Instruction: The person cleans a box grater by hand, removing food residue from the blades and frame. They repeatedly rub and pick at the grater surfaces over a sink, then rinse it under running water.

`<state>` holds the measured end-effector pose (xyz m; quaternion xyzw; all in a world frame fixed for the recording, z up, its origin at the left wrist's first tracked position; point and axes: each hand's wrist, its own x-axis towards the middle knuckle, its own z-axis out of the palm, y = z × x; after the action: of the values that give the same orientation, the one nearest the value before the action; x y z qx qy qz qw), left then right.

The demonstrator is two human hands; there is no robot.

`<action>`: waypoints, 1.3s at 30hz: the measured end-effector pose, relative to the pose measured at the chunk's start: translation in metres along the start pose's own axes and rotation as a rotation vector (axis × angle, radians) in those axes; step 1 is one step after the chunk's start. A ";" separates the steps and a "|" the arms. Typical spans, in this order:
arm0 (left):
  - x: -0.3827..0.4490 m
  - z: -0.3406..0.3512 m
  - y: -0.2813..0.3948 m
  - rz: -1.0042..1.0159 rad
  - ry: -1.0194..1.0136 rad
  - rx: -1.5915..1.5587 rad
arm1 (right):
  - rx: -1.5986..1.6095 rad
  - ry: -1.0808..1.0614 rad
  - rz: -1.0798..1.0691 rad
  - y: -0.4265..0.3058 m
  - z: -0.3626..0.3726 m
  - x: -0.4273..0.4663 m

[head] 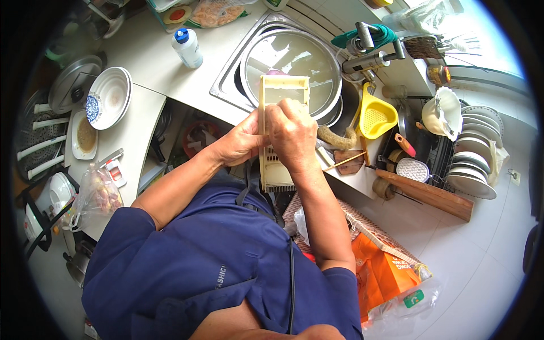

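Note:
A cream plastic box-shaped grater or slicer [276, 173] is held upright in front of me, at the near edge of the sink. My left hand [242, 142] grips its left side, with the thumb across the front. The fingers of my right hand [293, 131] are curled against its middle; whether they hold something small is hidden. Behind its top end stands a large round metal basin [316, 46] of cloudy water, set in the steel sink [225, 85]. Something pinkish [277, 72] shows in the water just behind the frame.
A blue-capped bottle [188, 49] stands left of the sink. To the right are a faucet [369, 63], a yellow strainer [378, 117], a wooden board [425, 195] and a rack of plates [474, 148]. Bowls [110, 97] and a plastic bag [100, 195] lie on the left counter.

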<state>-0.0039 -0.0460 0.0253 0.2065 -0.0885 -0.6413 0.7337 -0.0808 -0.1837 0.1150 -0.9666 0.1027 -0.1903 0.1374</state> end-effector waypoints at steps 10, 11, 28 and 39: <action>-0.005 0.002 0.012 -0.013 -0.028 -0.026 | 0.207 0.000 0.117 0.019 -0.038 0.003; -0.005 0.002 0.011 -0.007 -0.030 -0.030 | 0.188 -0.001 0.109 0.020 -0.042 0.002; 0.001 -0.007 0.002 -0.062 -0.034 0.076 | 0.019 -0.229 -0.029 0.013 -0.030 -0.003; 0.002 0.000 0.010 -0.029 -0.016 0.055 | 0.012 -0.236 -0.022 0.023 -0.039 -0.003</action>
<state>0.0052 -0.0471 0.0290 0.2228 -0.1090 -0.6509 0.7175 -0.1028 -0.2138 0.1416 -0.9826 0.0739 -0.0772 0.1521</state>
